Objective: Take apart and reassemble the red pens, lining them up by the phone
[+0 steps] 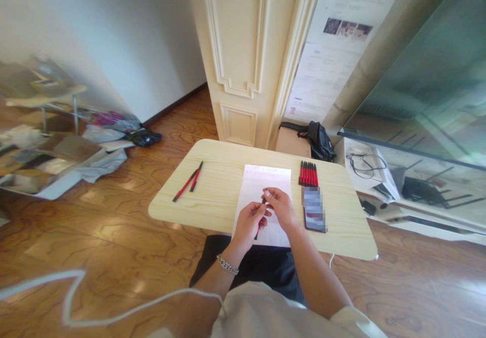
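Over the sheet of paper (266, 173), my two hands meet around a red and black pen (257, 232). My left hand (250, 221) is wrapped about its barrel, and the lower end sticks out beneath the fingers. At the pen's black upper end, my right hand (280, 207) is closed in a pinch; the fingers cover most of that tip. Two similar pens (188, 182) lie at the left of the small table (212, 211), touching or nearly so. Several more pens (308, 174) are lined up in a row to the right of the paper.
A phone (314, 210) with a pixelated screen lies below the row of pens. Beyond the table are a black bag (319, 140) and a white TV cabinet (370, 173). A white cable (144, 305) crosses the lower left. Boxes and bags (68, 150) clutter the floor at left.
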Available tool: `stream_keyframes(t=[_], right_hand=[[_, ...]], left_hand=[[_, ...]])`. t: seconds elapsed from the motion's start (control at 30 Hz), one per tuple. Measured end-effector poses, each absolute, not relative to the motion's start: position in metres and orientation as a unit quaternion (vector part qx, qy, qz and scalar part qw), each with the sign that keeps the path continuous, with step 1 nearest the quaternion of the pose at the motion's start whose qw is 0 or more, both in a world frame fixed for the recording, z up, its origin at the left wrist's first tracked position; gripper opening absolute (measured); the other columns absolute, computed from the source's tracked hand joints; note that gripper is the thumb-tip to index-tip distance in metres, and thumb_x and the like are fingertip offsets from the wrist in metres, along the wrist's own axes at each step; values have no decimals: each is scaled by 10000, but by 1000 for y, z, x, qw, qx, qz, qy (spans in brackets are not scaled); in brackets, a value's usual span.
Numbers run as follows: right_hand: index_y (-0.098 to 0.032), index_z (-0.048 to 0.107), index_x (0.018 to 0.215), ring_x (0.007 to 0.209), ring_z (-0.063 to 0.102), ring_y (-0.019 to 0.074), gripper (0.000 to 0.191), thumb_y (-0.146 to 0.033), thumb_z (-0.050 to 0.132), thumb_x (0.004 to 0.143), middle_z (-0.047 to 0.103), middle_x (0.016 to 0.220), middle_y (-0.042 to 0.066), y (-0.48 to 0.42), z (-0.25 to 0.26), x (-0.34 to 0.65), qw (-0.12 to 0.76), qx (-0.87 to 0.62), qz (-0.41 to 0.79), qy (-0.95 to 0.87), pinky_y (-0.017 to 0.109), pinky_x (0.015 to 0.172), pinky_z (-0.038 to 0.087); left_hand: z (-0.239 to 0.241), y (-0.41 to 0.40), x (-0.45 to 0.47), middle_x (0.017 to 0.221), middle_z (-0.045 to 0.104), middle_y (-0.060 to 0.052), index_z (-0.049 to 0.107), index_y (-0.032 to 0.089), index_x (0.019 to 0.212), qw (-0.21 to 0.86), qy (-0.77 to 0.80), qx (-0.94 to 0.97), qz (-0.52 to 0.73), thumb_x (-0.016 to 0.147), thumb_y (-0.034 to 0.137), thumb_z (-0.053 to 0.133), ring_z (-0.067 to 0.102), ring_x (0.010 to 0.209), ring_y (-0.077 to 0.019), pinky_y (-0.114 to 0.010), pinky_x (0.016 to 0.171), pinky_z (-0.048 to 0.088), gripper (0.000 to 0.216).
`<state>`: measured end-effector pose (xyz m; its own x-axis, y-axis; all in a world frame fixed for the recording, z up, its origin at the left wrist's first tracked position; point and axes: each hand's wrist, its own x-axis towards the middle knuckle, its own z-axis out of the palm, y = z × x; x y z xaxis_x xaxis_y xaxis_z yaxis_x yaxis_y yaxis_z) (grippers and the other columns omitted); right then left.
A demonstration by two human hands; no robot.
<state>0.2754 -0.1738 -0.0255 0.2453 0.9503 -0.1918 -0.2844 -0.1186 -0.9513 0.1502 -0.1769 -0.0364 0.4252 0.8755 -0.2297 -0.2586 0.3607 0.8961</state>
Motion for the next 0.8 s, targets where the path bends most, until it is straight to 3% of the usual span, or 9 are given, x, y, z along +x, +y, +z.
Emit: stream_keyframes(t=[0.1,0.2,0.37,0.5,0.67,0.8], right_hand=[[-182,646,893,699,586,141,323,-439,713,709,649,773,27,-174,-26,276,582,-514,540,-326,277,646,478],[-179,655,954,776,611,169,367,-491,637,761,672,866,65,-173,-27,277,567,-512,555,-330,289,661,483],[-181,643,902,694,589,147,346,-444,721,692,656,771,30,-171,-26,278,571,-531,521,-347,283,647,478],[-175,651,976,791,612,177,365,-469,645,759,672,880,71,-172,-25,277,562,-505,554,-350,302,677,486],[-173,637,876,672,593,148,305,-407,720,700,659,739,30,-171,-27,277,569,-540,509,-354,293,658,471],[-171,649,943,777,631,178,316,-402,679,729,697,863,73,-172,-22,281,559,-496,565,-349,318,725,476]], left_hand=[[-35,-176,150,741,669,-39,596,150,844,737,376,412,383,774,471,639,499,467,-74,-193,408,292,332],[-34,-176,150,744,678,-48,595,149,835,734,386,411,379,761,485,643,502,459,-78,-197,404,291,347],[-33,-176,149,754,682,-55,605,146,850,731,384,416,380,757,479,644,496,457,-77,-193,393,276,348],[-34,-176,149,748,677,-44,597,148,858,730,379,416,387,760,472,644,490,453,-71,-190,388,268,342],[-33,-176,151,711,676,-43,586,151,941,727,403,410,375,734,509,657,487,423,-77,-193,387,283,419],[-33,-176,150,712,676,-35,597,160,945,728,408,410,368,720,517,658,483,415,-72,-186,380,266,427]])
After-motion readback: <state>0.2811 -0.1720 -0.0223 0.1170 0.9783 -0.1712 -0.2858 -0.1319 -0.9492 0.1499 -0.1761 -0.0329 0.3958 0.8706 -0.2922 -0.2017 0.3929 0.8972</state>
